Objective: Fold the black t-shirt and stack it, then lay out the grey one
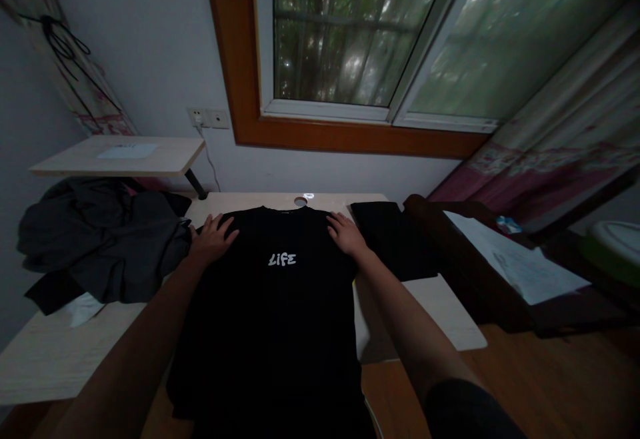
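Grey clothes heap (120,246): crumpled on the pale table (60,359).
Raised shelf (65,159): bears a sheet of paper (129,151).
Left hand (210,242): palm down, fingers spread on one shoulder of the shirt, grasping nothing visible.
Black shirt (275,312): spread on the table, collar toward the window (345,46), lower part past the near edge.
Right hand (347,234): fingers extended, resting on the other shoulder, nothing visibly gripped.
Black cloth (395,239): lies flat beside the shirt.
Brown furniture (465,279): holds white papers (520,259).

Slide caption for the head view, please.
Left hand and right hand rest near the shoulders of a black T-shirt spread over a pale table, grey clothing heaped at left.
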`<state>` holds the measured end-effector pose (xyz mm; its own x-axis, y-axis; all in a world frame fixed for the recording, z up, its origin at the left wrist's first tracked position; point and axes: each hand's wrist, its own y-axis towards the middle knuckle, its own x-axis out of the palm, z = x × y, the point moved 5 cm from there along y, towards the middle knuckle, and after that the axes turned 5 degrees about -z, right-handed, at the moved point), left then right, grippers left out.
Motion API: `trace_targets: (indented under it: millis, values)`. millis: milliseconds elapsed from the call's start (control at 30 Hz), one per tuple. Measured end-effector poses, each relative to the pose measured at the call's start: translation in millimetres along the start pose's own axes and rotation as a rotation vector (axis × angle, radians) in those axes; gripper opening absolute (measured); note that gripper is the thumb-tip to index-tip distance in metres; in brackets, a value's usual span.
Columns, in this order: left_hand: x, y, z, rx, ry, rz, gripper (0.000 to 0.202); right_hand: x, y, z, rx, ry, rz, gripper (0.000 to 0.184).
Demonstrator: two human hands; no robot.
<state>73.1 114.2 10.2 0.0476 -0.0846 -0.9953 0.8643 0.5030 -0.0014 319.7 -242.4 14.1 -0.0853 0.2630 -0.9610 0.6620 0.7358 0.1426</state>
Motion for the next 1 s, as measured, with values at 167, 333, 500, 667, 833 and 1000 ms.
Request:
trace_targets:
  millis: [167, 333, 500, 667, 833, 1000]
  values:
    - [-12.2, -3.0, 7.6, 0.058, 0.02, 0.14, 0.059, -3.4, -10.1, 2.3, 0.001, 0.034, 0.069, 0.044]
    - [-20.4, 1.3, 53.6, 0.295, 0.039, 0.153, 0.044, -3.7, -11.6, -8.8, -0.006, 0.019, 0.095, 0.044]
    - [-11.3, 8.4, 107.1, 0.314, -0.074, 0.16, 0.044, -4.5, -14.8, -15.0, -0.028, -0.007, 0.092, 0.045]
    - [1.6, 15.3, 117.3, 0.154, -0.101, 0.225, 0.051, -7.8, -15.6, -19.6, -0.062, -0.025, 0.048, 0.045]
    - [3.0, 19.9, 108.2, 0.11, -0.095, 0.198, 0.057, -6.0, -8.1, -34.4, 0.02, -0.026, 0.065, 0.046]
    - [4.2, 24.3, 95.8, 0.078, -0.087, 0.171, 0.06, 5.3, 1.8, -76.9, -0.033, -0.026, 0.046, 0.047]
